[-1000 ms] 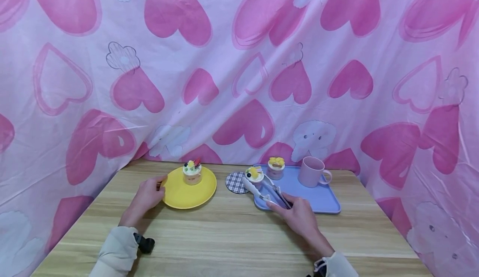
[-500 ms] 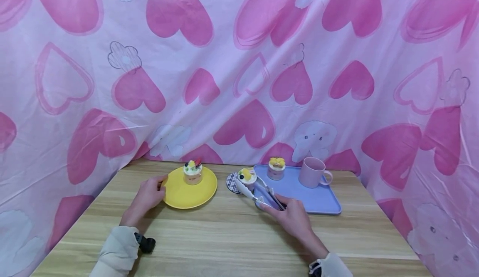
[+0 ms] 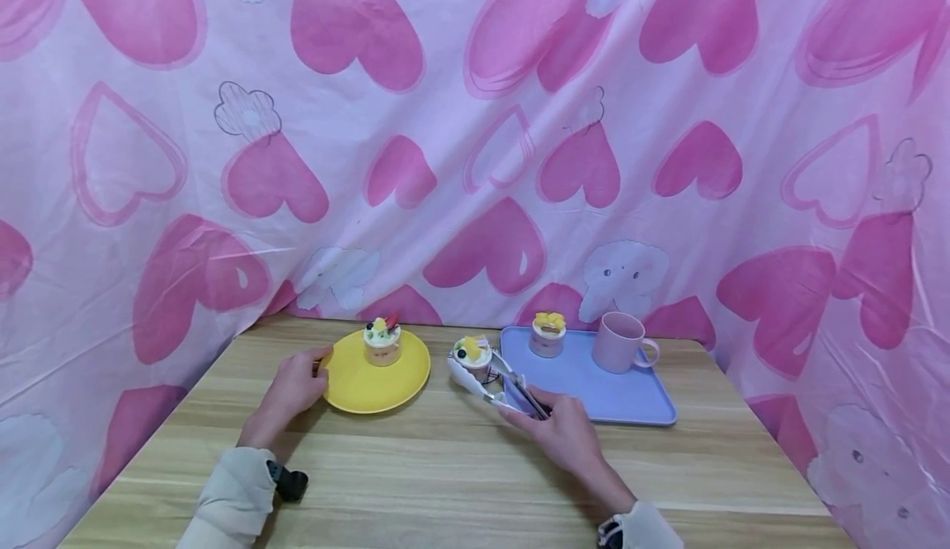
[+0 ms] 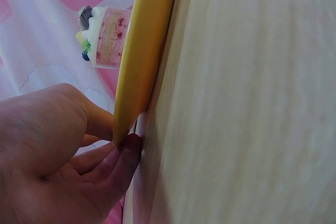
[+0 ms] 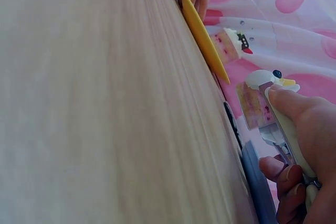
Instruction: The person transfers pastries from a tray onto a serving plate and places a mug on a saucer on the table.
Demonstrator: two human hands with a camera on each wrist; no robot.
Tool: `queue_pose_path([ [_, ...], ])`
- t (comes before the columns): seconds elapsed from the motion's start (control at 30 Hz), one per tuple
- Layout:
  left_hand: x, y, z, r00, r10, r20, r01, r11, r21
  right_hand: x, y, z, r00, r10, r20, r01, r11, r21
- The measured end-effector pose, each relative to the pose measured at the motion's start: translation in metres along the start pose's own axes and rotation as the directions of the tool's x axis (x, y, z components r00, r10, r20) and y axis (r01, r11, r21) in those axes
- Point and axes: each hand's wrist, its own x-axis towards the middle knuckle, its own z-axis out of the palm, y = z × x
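My left hand [image 3: 292, 388] pinches the left rim of a yellow plate [image 3: 364, 392], with the thumb above and fingers under it in the left wrist view. A fruit-topped dessert cup [image 3: 382, 348] stands upright on that plate. My right hand [image 3: 566, 434] grips a pair of tongs [image 3: 470, 382], whose white tips clasp another dessert cup [image 3: 472, 354] topped with cream and yellow fruit. The right wrist view shows this cup [image 5: 253, 106] raised off the table. Below it lies a checked round coaster [image 3: 493, 375], mostly hidden by the cup and tongs.
At the right, a blue tray [image 3: 631, 401] carries a pink mug [image 3: 618, 343] and a third dessert cup [image 3: 547, 338] with yellow topping. A pink heart-print curtain [image 3: 482, 240] hangs behind the wooden table [image 3: 416, 483].
My right hand has carried the tongs and dessert cup leftward from the tray's left edge to over the coaster, covering most of it. My left hand and the plate stay where they were.
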Motion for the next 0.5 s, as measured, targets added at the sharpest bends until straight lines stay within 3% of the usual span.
queue_pose_path([
  [0.27, 0.002, -0.002, 0.000, 1.000, -0.010, 0.006, 0.010, 1.000, 0.005, -0.002, -0.007, 0.007, 0.999, -0.045, 0.009, 0.045, 0.999, 0.015],
  [0.5, 0.002, -0.002, -0.001, 1.000, -0.004, 0.008, 0.004, 1.000, 0.002, -0.001, -0.013, 0.011, 0.999, -0.024, 0.038, 0.023, 1.000, 0.009],
])
